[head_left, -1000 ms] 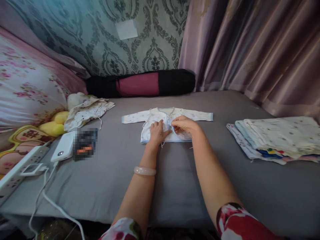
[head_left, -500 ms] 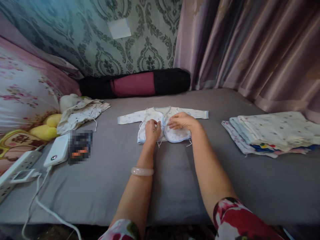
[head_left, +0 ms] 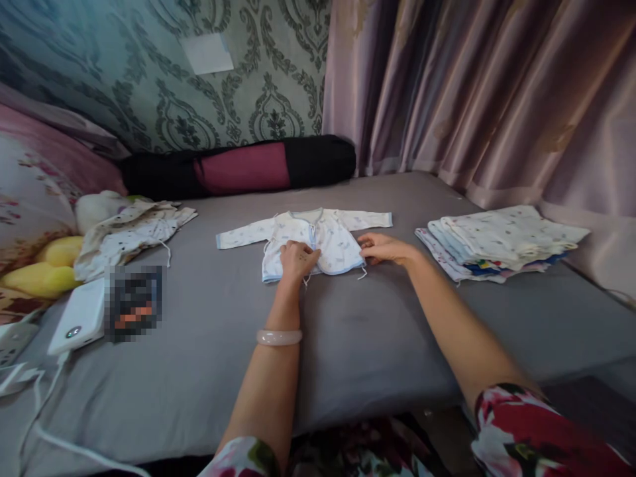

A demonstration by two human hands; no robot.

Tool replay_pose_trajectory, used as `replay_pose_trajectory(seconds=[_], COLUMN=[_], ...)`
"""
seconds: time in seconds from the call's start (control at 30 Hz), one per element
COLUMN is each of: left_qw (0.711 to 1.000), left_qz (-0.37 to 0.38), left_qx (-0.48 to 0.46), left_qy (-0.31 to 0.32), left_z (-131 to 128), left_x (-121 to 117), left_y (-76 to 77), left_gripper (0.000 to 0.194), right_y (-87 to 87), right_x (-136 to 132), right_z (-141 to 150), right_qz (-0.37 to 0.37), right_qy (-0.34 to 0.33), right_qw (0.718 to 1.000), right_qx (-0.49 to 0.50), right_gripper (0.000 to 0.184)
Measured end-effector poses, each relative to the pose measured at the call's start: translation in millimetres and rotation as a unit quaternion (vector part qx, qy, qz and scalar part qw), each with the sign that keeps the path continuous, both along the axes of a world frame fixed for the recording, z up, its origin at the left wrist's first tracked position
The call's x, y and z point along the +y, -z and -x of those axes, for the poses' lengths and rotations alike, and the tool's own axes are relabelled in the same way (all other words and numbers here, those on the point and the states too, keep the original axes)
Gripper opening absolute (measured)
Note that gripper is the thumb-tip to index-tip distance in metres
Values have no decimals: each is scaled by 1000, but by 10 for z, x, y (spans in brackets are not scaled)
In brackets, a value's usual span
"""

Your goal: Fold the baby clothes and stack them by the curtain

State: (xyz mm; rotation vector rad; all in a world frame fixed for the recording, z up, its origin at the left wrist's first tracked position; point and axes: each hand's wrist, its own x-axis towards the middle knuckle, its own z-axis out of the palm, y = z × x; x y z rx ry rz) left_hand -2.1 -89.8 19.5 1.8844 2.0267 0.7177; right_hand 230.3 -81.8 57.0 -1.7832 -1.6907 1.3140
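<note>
A white baby shirt [head_left: 338, 244] with a small print and pale blue trim lies face up on the grey sheet, its sleeves spread to both sides. Over the lower middle of the shirt is my left hand [head_left: 299, 258], fingers closed on the fabric by the front opening; the fingertips are partly hidden. My right hand [head_left: 383, 250] pinches the shirt's side edge near the lower right corner. Thin white ties hang out below the hem.
To the right sits a stack of folded baby clothes [head_left: 497, 238]. On the left are a crumpled dotted garment [head_left: 134, 232], a yellow plush toy [head_left: 44, 275], a white power bank [head_left: 79, 318] and cables. A black and maroon roll [head_left: 243, 167] lies along the wall.
My right hand has moved from above the shirt's front out to its right side edge. The right front panel now lies flatter. My left hand stays on the middle, and the view has shifted right.
</note>
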Motion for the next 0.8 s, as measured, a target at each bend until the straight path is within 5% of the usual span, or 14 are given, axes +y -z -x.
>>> replay_pose_trajectory(seconds=[0.07, 0.17, 0.27, 0.4, 0.8], left_qw=[1000, 1000, 999, 998, 998], left_qz=[1, -1, 8, 28, -12], left_qx=[-6, -16, -31, -35, 55], left_qy=[4, -3, -29, -43, -19], left_z=[0, -1, 12, 73, 165], left_x=[5, 12, 17, 27, 53], left_y=[0, -24, -69, -84, 40], left_gripper=[21, 22, 23, 26, 27], right_y=[40, 119, 195, 209, 75], right_x=[-84, -176, -265, -408, -611], right_z=[-48, -43, 44, 174, 199], right_qz=[-25, -100, -198, -230, -301], right_qy=[-59, -134, -115, -42, -211], right_qw=[998, 983, 958, 929, 844], right_qx=[-13, -78, -175, -287, -392], right_gripper=[72, 83, 70, 44, 28])
